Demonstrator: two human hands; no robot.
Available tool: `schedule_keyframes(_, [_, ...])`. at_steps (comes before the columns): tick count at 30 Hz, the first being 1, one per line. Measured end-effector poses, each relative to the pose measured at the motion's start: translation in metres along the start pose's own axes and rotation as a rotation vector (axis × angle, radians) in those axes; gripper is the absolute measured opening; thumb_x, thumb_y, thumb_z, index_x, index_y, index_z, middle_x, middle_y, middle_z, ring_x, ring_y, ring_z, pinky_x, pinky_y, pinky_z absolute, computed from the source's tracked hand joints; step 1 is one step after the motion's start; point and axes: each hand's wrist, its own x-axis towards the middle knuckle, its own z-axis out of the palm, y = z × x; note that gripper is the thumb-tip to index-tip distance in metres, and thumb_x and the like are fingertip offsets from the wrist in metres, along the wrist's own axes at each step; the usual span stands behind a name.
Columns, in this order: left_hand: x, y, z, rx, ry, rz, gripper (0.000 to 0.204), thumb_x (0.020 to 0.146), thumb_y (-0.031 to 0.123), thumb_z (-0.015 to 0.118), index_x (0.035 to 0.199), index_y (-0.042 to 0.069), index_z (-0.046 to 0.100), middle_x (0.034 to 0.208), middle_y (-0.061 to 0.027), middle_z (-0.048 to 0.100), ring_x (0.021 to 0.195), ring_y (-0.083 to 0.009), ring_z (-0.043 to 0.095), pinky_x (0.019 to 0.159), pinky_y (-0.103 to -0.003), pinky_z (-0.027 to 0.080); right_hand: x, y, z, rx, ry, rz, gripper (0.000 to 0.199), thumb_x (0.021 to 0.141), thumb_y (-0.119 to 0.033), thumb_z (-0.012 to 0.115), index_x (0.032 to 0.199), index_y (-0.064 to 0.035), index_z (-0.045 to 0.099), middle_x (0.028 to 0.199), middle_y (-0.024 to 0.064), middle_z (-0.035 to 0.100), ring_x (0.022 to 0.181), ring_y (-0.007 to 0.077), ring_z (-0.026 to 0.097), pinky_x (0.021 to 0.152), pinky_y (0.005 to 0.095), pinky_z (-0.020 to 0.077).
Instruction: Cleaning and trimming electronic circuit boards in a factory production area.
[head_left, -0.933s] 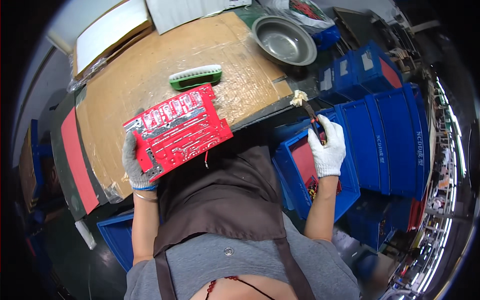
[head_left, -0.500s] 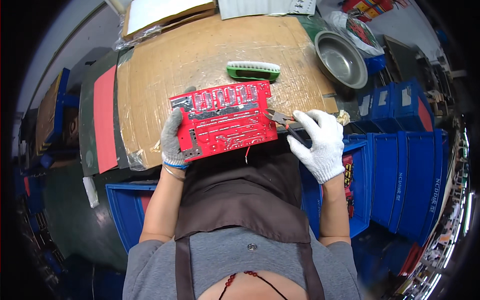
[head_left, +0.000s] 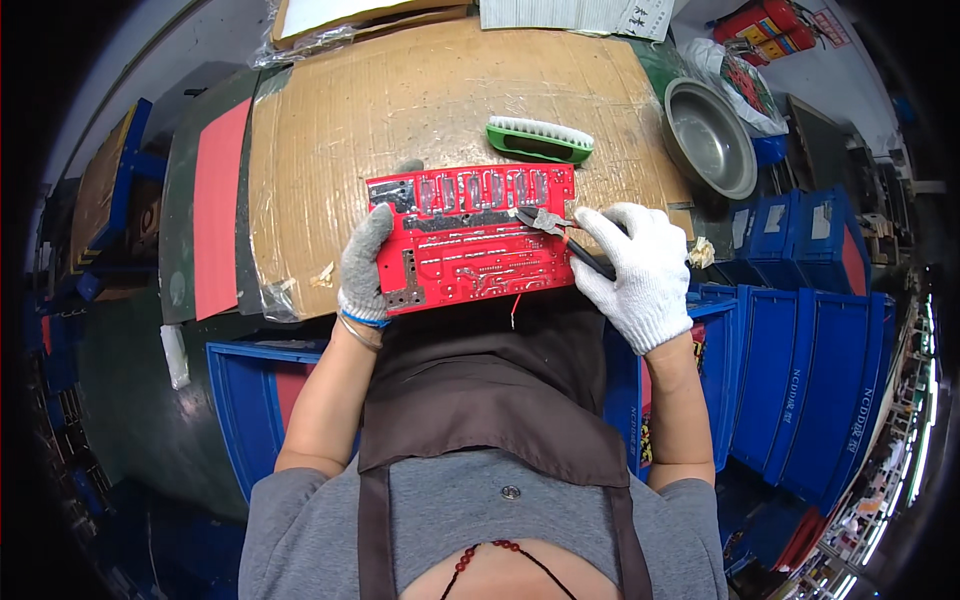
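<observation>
My left hand (head_left: 367, 262), in a grey glove, grips the left end of a red circuit board (head_left: 478, 245). Its thumb lies on the face of the board and the other fingers are mostly hidden behind it. Solder lines and silvery strips cover the board's upturned face, and a short wire (head_left: 515, 310) hangs from its lower edge. White-gloved, my right hand (head_left: 640, 270) is closed around a pair of cutting pliers (head_left: 560, 232). The jaws are over the upper right part of the board, near a silvery strip; whether they touch it I cannot tell.
A green brush (head_left: 540, 143) with white bristles lies on the cardboard-covered table (head_left: 340, 130), just beyond the board. A metal bowl (head_left: 708, 138) stands at the far right. Blue crates (head_left: 775, 375) fill the right side, and another blue bin (head_left: 240, 420) is at my left.
The plier jaws have moved up and left, from the board's right edge to over its upper right part. The whole view has shifted slightly, and both hands keep their hold.
</observation>
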Motion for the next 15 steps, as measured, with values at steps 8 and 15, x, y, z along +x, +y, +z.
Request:
schedule_keyframes(8, [-0.001,-0.001,0.0,-0.006,-0.023,-0.005,0.069,0.099,0.027,0.064,0.156,0.002,0.035,0.147,-0.0211,0.053,0.131,-0.0324,0.058,0.113,-0.05,0.047,0.004,0.016,0.013,0.005,0.037,-0.094,0.048,0.07,-0.021,0.084,0.116,-0.0153,0.072,0.104,0.0078,0.067,0.095,0.0293,0.063,0.083,0.0413,0.0466])
schedule_keyframes(15, [0.001,-0.001,-0.005,0.017,0.032,-0.016,0.075,0.096,0.029,0.068,0.156,0.002,0.034,0.147,-0.0247,0.051,0.131,-0.0371,0.058,0.11,-0.055,0.049,-0.003,0.024,0.024,0.017,0.166,-0.186,0.05,0.068,-0.018,0.086,0.115,-0.0138,0.072,0.103,0.0077,0.068,0.095,0.0302,0.064,0.083,0.0418,0.0475])
